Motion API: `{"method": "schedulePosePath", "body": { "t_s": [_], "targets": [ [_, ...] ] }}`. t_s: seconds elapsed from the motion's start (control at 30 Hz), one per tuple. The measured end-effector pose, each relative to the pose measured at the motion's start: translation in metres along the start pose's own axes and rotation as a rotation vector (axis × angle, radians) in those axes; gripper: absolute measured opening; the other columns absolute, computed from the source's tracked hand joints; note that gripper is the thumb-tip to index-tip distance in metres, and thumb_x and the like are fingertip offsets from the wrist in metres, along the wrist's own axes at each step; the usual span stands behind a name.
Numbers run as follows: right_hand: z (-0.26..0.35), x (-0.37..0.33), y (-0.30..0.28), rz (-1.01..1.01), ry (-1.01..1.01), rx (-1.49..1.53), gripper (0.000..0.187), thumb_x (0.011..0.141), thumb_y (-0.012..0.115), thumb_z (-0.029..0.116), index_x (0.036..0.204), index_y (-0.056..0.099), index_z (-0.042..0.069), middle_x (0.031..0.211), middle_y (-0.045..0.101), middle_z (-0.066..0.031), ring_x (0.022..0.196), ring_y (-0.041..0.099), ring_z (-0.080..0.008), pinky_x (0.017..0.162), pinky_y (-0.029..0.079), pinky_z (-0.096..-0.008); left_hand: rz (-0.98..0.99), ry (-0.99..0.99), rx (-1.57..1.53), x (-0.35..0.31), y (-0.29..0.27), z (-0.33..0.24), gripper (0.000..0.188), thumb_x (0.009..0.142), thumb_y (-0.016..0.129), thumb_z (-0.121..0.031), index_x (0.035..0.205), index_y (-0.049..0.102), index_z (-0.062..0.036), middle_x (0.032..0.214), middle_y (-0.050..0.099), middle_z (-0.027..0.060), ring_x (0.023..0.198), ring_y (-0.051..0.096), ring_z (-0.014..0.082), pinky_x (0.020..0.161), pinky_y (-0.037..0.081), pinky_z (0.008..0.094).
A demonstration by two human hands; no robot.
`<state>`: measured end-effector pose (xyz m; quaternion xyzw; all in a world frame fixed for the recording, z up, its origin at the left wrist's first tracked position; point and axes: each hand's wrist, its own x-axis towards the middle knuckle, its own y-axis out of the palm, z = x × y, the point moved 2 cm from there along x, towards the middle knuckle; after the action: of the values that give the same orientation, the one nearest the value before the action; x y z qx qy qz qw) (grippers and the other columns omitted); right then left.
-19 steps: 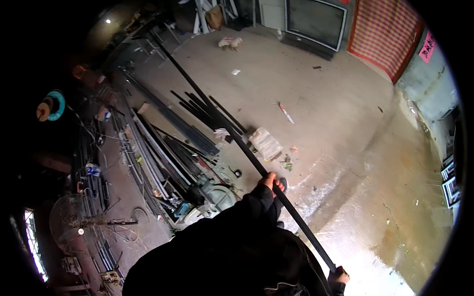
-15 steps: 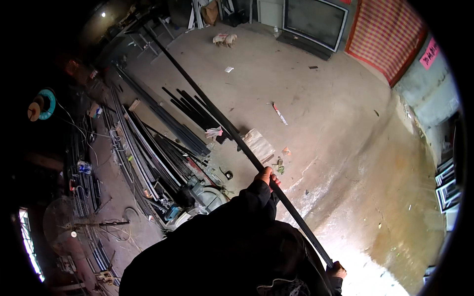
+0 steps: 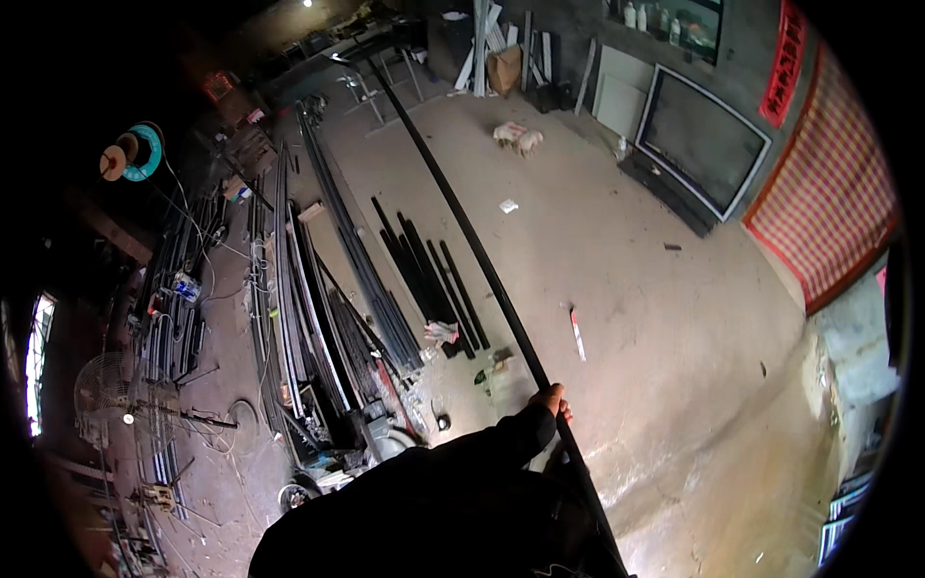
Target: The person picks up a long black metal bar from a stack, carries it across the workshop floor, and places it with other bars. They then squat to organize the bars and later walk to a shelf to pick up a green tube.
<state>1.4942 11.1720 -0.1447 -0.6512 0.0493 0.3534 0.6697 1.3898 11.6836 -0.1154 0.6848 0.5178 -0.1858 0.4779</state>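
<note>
A long black bar point(image 3: 472, 241) slants from the far end of the room toward me and down past the lower edge of the picture. My left hand point(image 3: 553, 399) is closed round it, fingers wrapped over its near part, with the dark sleeve stretched out behind. My right hand is out of sight. To the left of the long bar, several shorter black bars point(image 3: 412, 262) lie side by side on the floor. A pale glove with pinkish parts point(image 3: 441, 332) rests at their near ends.
Long metal profiles point(image 3: 352, 241) lie in piles at left, near a standing fan point(image 3: 101, 390) and a turquoise reel point(image 3: 145, 152). A metal stand point(image 3: 395, 87) is at the far end. A framed panel point(image 3: 708, 135) leans on the wall beside a checked curtain point(image 3: 829, 183).
My view has shifted up and left, showing more of the far wall. The long bar has swung rightward relative to the shorter bars. My right hand, earlier gripping its near end, has left view.
</note>
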Motion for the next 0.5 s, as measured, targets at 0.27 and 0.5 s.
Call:
{"method": "schedulePosePath", "body": {
  "t_s": [0.27, 0.5],
  "targets": [
    [0.036, 0.107, -0.063, 0.188, 0.006, 0.213, 0.019, 0.076, 0.059, 0.027, 0.081, 0.058, 0.008, 0.067, 0.059, -0.0071, 0.063, 0.057, -0.0228, 0.055, 0.044, -0.0346, -0.132, -0.008, -0.005, 0.089, 0.046, -0.034, 0.026, 0.084, 0.054, -0.03, 0.071, 0.041, -0.0115, 0.054, 0.038, 0.0024, 0.048, 0.044, 0.0194, 0.051, 0.043, 0.0383],
    [0.033, 0.167, -0.091, 0.495, 0.061, 1.006, 0.016, 0.076, 0.058, 0.019, 0.085, 0.059, 0.005, 0.073, 0.059, -0.0067, 0.07, 0.057, -0.0191, 0.061, 0.044, -0.0305, -0.126, 0.095, 0.012, 0.141, 0.107, -0.073, 0.023, 0.083, 0.054, -0.025, 0.07, 0.042, -0.0094, 0.053, 0.041, 0.0032, 0.044, 0.046, 0.02, 0.045, 0.045, 0.0387]
  ]
}}
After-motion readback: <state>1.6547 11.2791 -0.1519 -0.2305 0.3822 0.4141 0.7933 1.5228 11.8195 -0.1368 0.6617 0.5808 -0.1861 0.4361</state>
